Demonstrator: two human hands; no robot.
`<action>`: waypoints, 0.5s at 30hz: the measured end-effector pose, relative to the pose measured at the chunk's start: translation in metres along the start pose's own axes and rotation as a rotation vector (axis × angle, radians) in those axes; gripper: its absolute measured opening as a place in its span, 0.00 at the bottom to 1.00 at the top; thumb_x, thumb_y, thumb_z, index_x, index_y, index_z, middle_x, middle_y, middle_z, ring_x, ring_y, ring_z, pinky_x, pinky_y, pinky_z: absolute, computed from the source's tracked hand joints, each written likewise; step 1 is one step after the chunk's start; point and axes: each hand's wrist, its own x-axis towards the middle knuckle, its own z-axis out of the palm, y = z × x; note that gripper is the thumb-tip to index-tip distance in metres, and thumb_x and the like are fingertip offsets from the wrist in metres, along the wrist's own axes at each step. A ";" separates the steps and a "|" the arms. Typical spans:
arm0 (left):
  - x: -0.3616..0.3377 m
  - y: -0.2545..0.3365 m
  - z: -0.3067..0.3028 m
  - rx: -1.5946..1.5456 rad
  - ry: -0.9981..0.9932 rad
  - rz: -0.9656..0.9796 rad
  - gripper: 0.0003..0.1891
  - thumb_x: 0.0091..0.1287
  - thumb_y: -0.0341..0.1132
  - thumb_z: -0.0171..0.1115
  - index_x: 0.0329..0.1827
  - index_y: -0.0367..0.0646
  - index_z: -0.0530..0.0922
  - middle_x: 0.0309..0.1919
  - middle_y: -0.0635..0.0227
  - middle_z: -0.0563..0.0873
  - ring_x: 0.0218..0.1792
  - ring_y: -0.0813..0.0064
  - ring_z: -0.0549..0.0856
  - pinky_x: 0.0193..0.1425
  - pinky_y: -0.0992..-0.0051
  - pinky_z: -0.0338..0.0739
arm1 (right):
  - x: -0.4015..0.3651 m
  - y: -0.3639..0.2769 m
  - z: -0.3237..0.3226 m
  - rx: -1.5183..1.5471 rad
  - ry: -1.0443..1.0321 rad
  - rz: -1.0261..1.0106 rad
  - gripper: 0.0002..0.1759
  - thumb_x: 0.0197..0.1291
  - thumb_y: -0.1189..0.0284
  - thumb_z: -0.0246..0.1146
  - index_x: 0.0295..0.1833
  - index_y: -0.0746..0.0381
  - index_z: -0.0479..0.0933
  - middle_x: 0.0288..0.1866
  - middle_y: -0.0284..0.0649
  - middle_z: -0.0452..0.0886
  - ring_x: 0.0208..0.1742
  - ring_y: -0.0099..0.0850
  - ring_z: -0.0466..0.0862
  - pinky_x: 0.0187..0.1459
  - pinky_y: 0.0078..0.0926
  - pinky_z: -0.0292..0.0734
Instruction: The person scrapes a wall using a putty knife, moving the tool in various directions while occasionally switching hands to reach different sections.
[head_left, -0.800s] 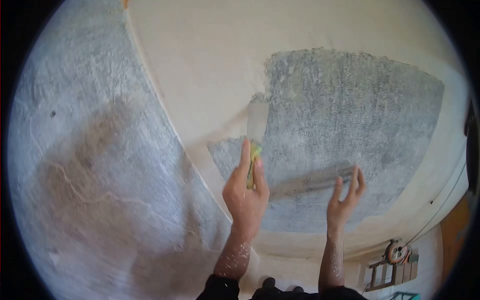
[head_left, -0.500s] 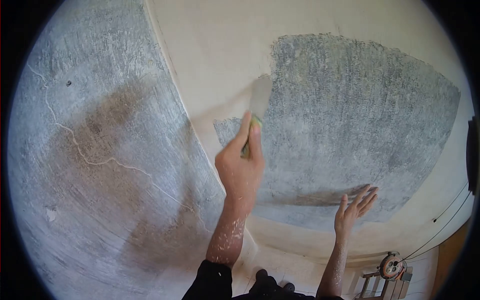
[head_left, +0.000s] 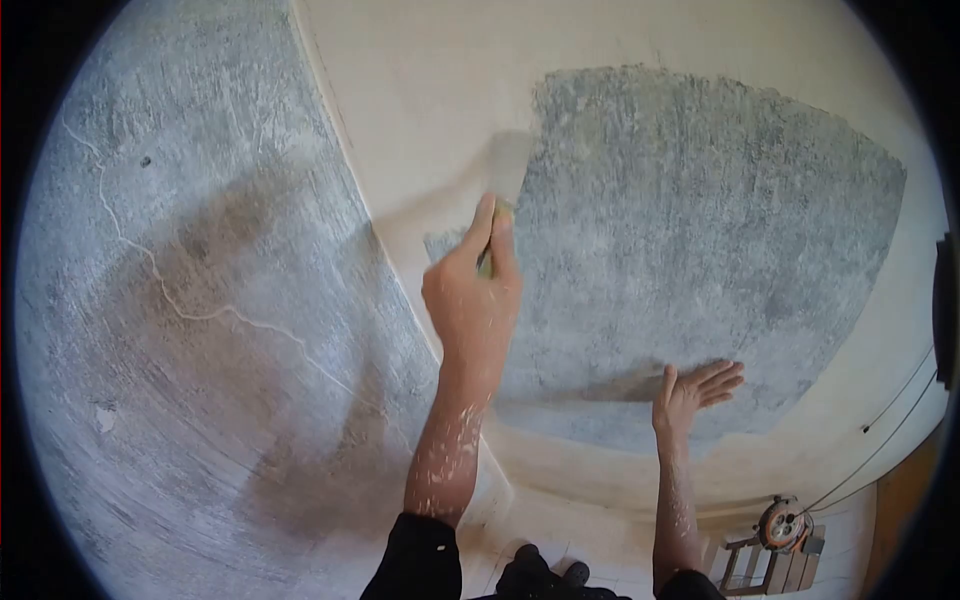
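My left hand (head_left: 470, 310) is closed around the green-yellow handle of a scraper (head_left: 512, 160). The tool's broad pale blade points up the wall, right at the border between cream paint (head_left: 420, 100) and a large bared grey patch (head_left: 690, 230). Lower on the right, my right hand (head_left: 692, 395) holds nothing, its fingers stretched out and thumb apart, over the bottom part of that patch. Pale flakes speckle both forearms.
To the left, an adjoining grey wall (head_left: 220, 240) carries a long pale crack, and a corner line separates the two walls. A cable reel (head_left: 785, 525) sits on a wooden stool (head_left: 790, 570) at lower right, its cords running upward. My shoes (head_left: 527, 552) show on the tiled floor.
My left hand and the scraper have shifted up and slightly left along the paint border. My right hand has moved a little left, fingers still spread.
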 end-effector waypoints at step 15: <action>0.012 0.005 -0.021 0.022 -0.052 0.009 0.19 0.73 0.44 0.58 0.58 0.42 0.83 0.37 0.49 0.89 0.43 0.54 0.89 0.48 0.66 0.82 | 0.125 -0.099 -0.038 -0.262 0.363 -0.641 0.29 0.78 0.52 0.37 0.77 0.48 0.63 0.82 0.32 0.57 0.84 0.34 0.48 0.80 0.48 0.29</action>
